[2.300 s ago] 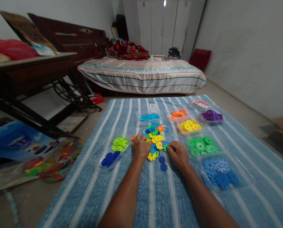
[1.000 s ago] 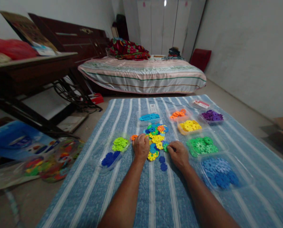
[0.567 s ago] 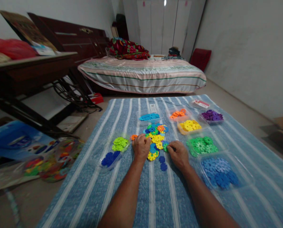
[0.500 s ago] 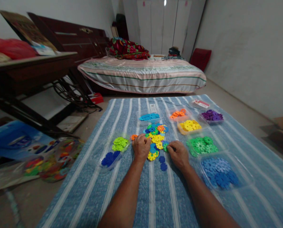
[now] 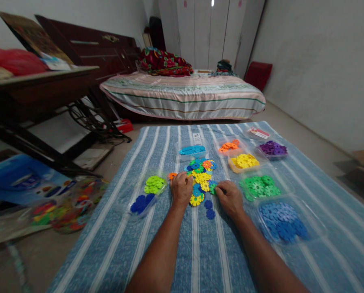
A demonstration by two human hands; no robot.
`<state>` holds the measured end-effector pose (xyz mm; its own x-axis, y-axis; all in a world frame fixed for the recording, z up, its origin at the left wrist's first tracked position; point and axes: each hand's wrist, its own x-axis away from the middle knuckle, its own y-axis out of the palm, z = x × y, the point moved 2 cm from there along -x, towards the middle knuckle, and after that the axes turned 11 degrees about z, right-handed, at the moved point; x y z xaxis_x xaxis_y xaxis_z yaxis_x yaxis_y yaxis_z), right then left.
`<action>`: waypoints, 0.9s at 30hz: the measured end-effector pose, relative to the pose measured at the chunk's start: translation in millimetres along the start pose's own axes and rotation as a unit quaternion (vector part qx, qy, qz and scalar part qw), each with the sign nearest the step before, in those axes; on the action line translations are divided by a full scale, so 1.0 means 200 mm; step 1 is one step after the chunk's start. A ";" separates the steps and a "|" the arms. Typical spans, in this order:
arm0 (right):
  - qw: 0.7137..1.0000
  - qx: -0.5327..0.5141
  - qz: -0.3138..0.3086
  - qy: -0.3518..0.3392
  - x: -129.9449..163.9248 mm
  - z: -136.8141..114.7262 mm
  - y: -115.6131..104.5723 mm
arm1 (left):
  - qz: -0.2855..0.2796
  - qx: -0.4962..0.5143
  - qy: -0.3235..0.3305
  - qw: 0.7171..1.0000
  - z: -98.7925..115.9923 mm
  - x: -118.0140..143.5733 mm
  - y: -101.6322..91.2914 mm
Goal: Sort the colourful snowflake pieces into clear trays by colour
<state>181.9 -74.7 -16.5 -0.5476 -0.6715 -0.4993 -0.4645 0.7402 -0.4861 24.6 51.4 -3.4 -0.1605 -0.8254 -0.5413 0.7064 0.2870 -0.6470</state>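
1. Your left hand [image 5: 182,189] rests on the left edge of the mixed pile of snowflake pieces [image 5: 200,179], in the middle of the striped blue cloth [image 5: 197,252]. The fingers are curled down over the pieces. I cannot tell if they grasp one.
2. Compared with the earliest frame, this hand has moved a little to the right and forward, and an orange piece [image 5: 172,176] now shows just beside its knuckles. In the last half second it stays in the same place.
3. Your right hand [image 5: 229,197] lies at the right edge of the pile, fingertips pinched at a green piece [image 5: 213,188]. It has not changed position through all the frames.
4. Two dark blue pieces [image 5: 209,208] lie loose on the cloth between your wrists, as before.
5. The sorting trays are unmoved: lime green tray [image 5: 154,184] and dark blue tray [image 5: 141,203] on your left, green tray [image 5: 259,186] and blue tray [image 5: 282,226] on your right, light blue tray [image 5: 192,150], orange tray [image 5: 229,146], yellow tray [image 5: 244,161] and purple tray [image 5: 273,149] behind the pile.
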 end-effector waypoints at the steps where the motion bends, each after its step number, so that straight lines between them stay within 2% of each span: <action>1: 1.000 -0.001 0.000 -0.001 0.00 0.00 0.00 | -0.002 -0.001 0.002 1.000 0.00 0.00 0.00; 27: 1.000 0.004 -0.002 0.003 0.00 -0.01 0.00 | -0.006 -0.022 0.002 1.000 0.00 0.00 0.01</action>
<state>181.7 -74.9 -15.0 -0.5499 -0.6737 -0.4937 -0.4611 0.7377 -0.4932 26.1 52.8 -4.7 -0.1714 -0.8272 -0.5351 0.6729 0.2984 -0.6769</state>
